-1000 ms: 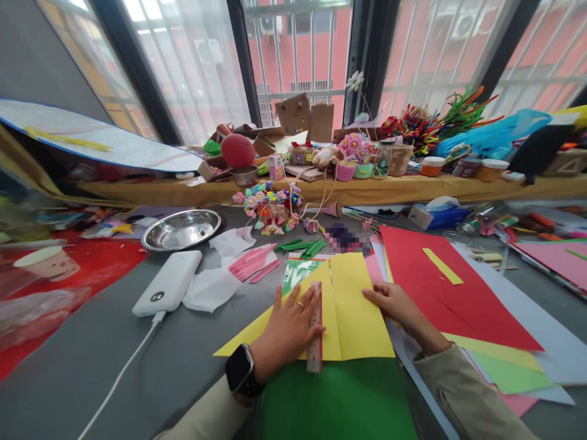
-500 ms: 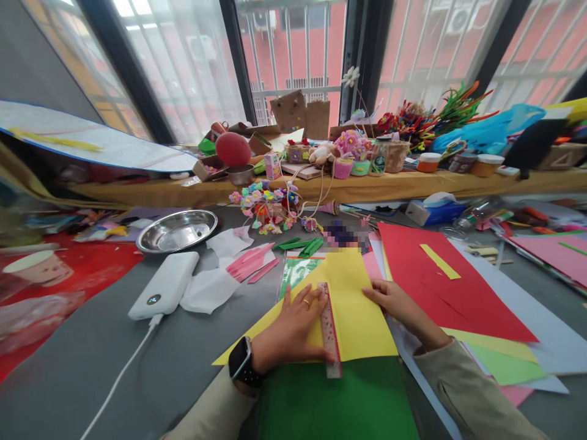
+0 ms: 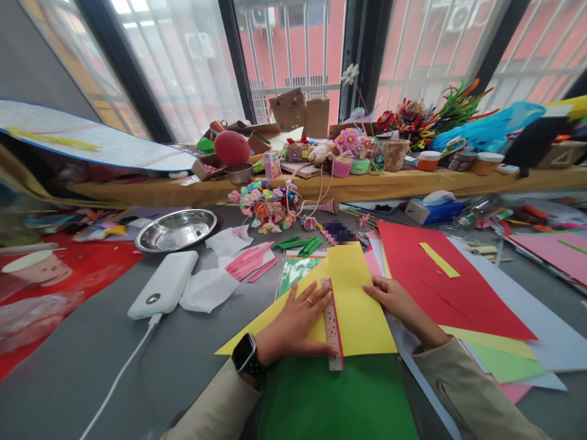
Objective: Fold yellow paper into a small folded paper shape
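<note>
A large sheet of yellow paper (image 3: 362,305) lies over a green mat (image 3: 339,400), with a raised flap or fold standing across its middle. My left hand (image 3: 293,321) is spread flat on the yellow paper, its fingertips and thumb pressing on a narrow pink-patterned ruler (image 3: 332,327). The ruler runs nearly straight away from me, its near end sticking out past the paper onto the green mat. At the paper's right edge my right hand (image 3: 397,305) pinches the sheet between thumb and fingers.
On the right lie red paper (image 3: 440,281) with a yellow strip (image 3: 439,260) and other coloured sheets. To the left are a white power bank (image 3: 164,286) with a cable, tissues (image 3: 211,290) and a steel dish (image 3: 177,231). Craft flowers (image 3: 266,205) stand at the back.
The ruler and my left hand have shifted slightly to the right and away from me. My right hand still pinches the paper's right edge.
</note>
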Tool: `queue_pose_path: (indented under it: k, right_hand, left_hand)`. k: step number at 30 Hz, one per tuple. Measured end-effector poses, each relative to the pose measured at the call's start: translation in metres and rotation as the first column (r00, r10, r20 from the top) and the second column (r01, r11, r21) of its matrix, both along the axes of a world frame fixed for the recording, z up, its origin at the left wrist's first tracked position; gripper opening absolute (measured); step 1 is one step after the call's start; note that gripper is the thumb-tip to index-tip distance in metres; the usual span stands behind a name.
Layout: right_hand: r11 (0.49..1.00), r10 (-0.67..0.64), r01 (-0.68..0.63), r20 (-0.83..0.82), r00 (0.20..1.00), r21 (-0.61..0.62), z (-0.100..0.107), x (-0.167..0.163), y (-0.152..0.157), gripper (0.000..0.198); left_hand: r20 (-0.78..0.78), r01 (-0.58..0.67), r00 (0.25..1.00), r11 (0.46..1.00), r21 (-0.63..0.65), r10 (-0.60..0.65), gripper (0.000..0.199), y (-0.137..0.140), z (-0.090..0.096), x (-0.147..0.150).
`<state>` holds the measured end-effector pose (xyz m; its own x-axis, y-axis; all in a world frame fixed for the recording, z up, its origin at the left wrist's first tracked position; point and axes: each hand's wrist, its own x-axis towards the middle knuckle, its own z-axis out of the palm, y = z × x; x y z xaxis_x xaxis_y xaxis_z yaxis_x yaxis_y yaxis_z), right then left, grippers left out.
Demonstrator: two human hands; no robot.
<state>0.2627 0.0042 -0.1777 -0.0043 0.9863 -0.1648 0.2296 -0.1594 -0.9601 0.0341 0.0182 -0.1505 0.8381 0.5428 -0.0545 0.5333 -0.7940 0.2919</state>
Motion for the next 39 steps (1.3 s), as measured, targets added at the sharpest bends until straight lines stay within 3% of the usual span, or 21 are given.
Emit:
queue_pose_path:
  k: [18,39]
  right_hand:
    - [0.999,-0.04,0.042,-0.098,0.994,0.015,0.0005,-0.0018,-0.0005,0.025]
    - [0.999,-0.041,0.041,-0.02,0.999,-0.035,-0.001,-0.0019,0.0003,0.031]
  left_hand:
    - [0.006,0.005,1.0,1.0,-0.009,-0.005,0.085,0.001,-0.002,-0.0021]
    - [0.028,0.001,1.0,1.0,0.017,-0.002,0.087,0.0002,-0.0057,-0.001]
